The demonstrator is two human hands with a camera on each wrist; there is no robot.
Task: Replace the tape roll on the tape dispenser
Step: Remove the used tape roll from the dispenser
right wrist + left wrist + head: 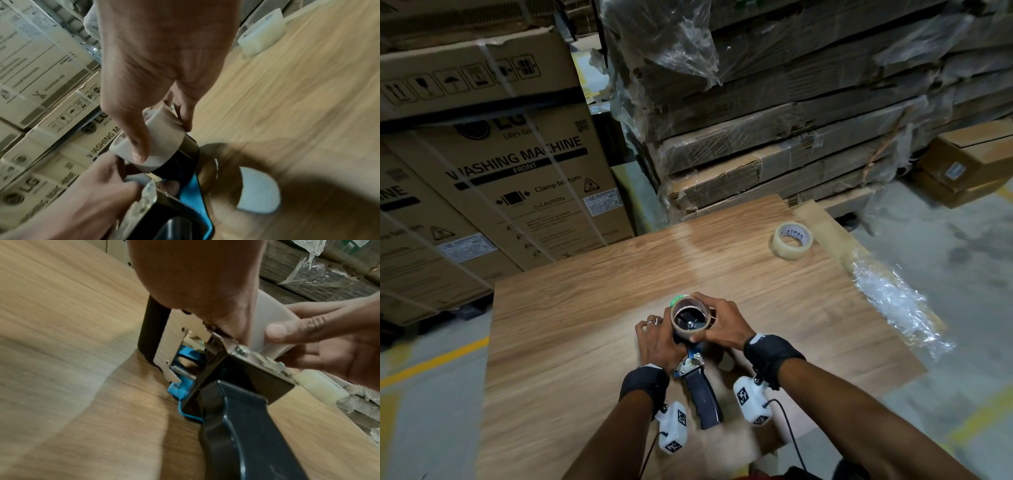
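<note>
Right hand [722, 323] grips core [690, 317] (seated on dispenser [700, 390]).

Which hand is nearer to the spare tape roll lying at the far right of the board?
Right. The right hand grips the roll on the dispenser, on the side facing the spare tape roll. The left hand holds the dispenser's opposite side, farther off.

Head view high; wrist views close, sharing the tape dispenser [700, 383].
</note>
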